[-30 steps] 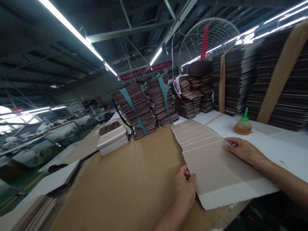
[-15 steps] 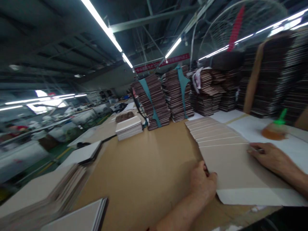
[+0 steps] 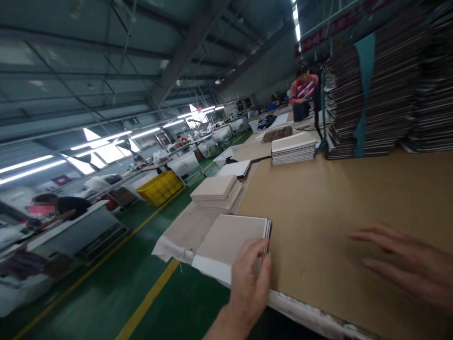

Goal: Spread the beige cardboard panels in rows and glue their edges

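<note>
My left hand (image 3: 252,273) is at the near right corner of a small stack of beige boards (image 3: 231,238) with white and dark edges. Its fingers lie over the top edge while the thumb presses along the side. A pale strip runs along the front of the top board. To the right, my right hand (image 3: 406,262) is slightly smeared by motion above the brown tabletop (image 3: 318,212). Its fingers are stretched out and apart, and nothing is in them.
Behind the small stack is a taller pile of beige boards (image 3: 215,191). Another pile (image 3: 293,147) stands farther back. Tall dark stacks (image 3: 392,89) with a teal strip rise at right. A co-worker (image 3: 303,89) is at the far end; another person (image 3: 67,208) bends over a bench at left.
The view has swung left. My left hand has gone from the fanned boards to the small stack. My right hand has let go of the fanned boards, which are out of view.
</note>
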`<state>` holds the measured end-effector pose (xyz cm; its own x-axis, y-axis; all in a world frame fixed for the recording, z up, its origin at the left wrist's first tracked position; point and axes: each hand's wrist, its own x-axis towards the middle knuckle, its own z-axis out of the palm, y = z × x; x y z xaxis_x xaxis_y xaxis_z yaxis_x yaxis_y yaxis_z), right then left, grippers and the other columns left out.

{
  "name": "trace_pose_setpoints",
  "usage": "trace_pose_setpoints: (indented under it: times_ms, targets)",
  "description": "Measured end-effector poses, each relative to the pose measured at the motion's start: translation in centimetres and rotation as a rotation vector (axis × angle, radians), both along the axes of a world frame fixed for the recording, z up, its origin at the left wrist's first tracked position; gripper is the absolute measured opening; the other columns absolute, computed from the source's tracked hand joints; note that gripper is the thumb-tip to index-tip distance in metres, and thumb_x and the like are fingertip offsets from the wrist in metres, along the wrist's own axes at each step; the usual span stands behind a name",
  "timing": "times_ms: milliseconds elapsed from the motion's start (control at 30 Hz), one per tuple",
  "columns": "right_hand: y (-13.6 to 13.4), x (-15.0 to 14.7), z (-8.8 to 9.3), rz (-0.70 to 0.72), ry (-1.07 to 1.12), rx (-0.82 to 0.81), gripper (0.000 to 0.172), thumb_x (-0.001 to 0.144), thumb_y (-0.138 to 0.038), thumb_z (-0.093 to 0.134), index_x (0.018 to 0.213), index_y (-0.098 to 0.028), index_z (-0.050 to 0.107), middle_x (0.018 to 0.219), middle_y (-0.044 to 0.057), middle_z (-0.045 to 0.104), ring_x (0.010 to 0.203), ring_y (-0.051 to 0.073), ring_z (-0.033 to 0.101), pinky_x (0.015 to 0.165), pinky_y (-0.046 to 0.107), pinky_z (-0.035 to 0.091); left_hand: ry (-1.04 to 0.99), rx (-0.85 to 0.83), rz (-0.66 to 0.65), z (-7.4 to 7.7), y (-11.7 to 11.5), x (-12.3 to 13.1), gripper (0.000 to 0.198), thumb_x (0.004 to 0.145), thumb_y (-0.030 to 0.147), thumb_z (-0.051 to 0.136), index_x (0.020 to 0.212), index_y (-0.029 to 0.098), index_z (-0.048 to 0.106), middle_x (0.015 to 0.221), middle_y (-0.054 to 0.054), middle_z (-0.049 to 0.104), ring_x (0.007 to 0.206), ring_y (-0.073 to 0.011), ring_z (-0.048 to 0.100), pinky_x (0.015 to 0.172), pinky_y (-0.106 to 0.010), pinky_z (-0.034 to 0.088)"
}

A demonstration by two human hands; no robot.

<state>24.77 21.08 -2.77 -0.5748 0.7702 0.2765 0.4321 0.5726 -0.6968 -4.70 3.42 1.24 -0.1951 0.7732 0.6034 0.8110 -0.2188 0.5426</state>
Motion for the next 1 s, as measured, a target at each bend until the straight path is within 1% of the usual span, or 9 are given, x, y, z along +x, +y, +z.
trace_pose_setpoints:
  times_ms: [33,100,200,300,400,500,800,900,1000]
  targets:
    - [-0.4,-2.5,1.0,0.110,-0.027,-0.087,0.044,0.084,-0.054,0.058,0.121,-0.032,0.070,0.135,0.012,0.060,0.123,0.032,0.055,0.105,0.048,0.042,0.098,-0.010,0.117,-0.1,-0.6,-2.6,0.028,0.097,0.022,0.049,0.122,0.020,0.062,0.119,-0.009,0.066,0.113,-0.0203,0.062,0.099,-0.038,0.052]
    - [-0.9,-7.7,2.7,0.259,-0.071,-0.230,0.050,0.080,-0.047,0.056,0.122,-0.023,0.068,0.128,0.013,0.063,0.111,0.030,0.061,0.095,0.044,0.049,0.297,-0.079,0.351,-0.8,-1.6,-7.1,0.039,0.097,0.032,0.052,0.131,0.016,0.056,0.131,-0.014,0.061,0.124,-0.0263,0.055,0.108,-0.047,0.047]
    - [-0.8,-14.4,3.6,0.290,-0.067,-0.303,0.050,0.076,-0.040,0.054,0.119,-0.016,0.065,0.116,0.012,0.067,0.100,0.026,0.063,0.091,0.039,0.050,0.329,-0.113,0.469,-2.7,-2.6,-11.5,0.057,0.093,0.042,0.055,0.134,0.003,0.052,0.136,-0.025,0.055,0.127,-0.0377,0.051,0.106,-0.060,0.044]
    - [0.2,-18.3,2.7,0.250,-0.065,-0.315,0.041,0.076,-0.037,0.054,0.109,-0.016,0.065,0.110,0.011,0.068,0.097,0.024,0.062,0.086,0.037,0.049,0.341,-0.137,0.504,-4.7,-3.0,-13.0,0.061,0.093,0.047,0.055,0.134,0.002,0.053,0.137,-0.026,0.056,0.128,-0.0424,0.050,0.104,-0.066,0.041]
    - [1.0,-20.0,1.6,0.226,-0.062,-0.343,0.036,0.080,-0.038,0.052,0.105,-0.016,0.066,0.104,0.010,0.069,0.090,0.023,0.063,0.079,0.035,0.048,0.400,-0.201,0.555,-5.6,-3.0,-12.8,0.056,0.096,0.047,0.050,0.136,0.008,0.053,0.139,-0.021,0.057,0.130,-0.0397,0.050,0.106,-0.067,0.037]
    - [1.3,-20.7,1.2,0.208,-0.039,-0.361,0.040,0.083,-0.038,0.051,0.112,-0.016,0.067,0.107,0.010,0.069,0.093,0.023,0.062,0.083,0.035,0.047,0.456,-0.244,0.587,-5.7,-3.0,-12.3,0.052,0.098,0.047,0.046,0.138,0.013,0.052,0.140,-0.017,0.057,0.133,-0.0362,0.049,0.108,-0.064,0.035]
    - [0.6,-21.6,2.5,0.065,0.099,-0.406,0.035,0.073,-0.035,0.062,0.102,-0.018,0.069,0.107,0.010,0.059,0.101,0.025,0.056,0.094,0.039,0.042,0.481,-0.303,0.627,-6.1,-3.2,-12.0,0.055,0.098,0.048,0.042,0.143,0.016,0.047,0.148,-0.014,0.051,0.140,-0.0334,0.042,0.110,-0.062,0.032]
    - [-0.6,-22.4,3.3,0.058,0.210,-0.491,0.027,0.070,-0.033,0.061,0.094,-0.020,0.060,0.103,0.008,0.059,0.095,0.022,0.058,0.089,0.036,0.046,0.453,-0.375,0.668,-5.9,-3.1,-12.5,0.060,0.097,0.049,0.040,0.147,0.016,0.042,0.155,-0.013,0.042,0.144,-0.0336,0.036,0.112,-0.063,0.028]
    - [-2.1,-23.8,3.6,0.122,0.331,-0.663,0.030,0.068,-0.030,0.057,0.096,-0.022,0.048,0.091,0.003,0.064,0.083,0.019,0.063,0.069,0.031,0.051,0.344,-0.518,0.740,-5.0,-2.8,-14.3,0.081,0.087,0.060,0.046,0.149,0.010,0.037,0.157,-0.017,0.037,0.144,-0.0375,0.036,0.112,-0.064,0.030]
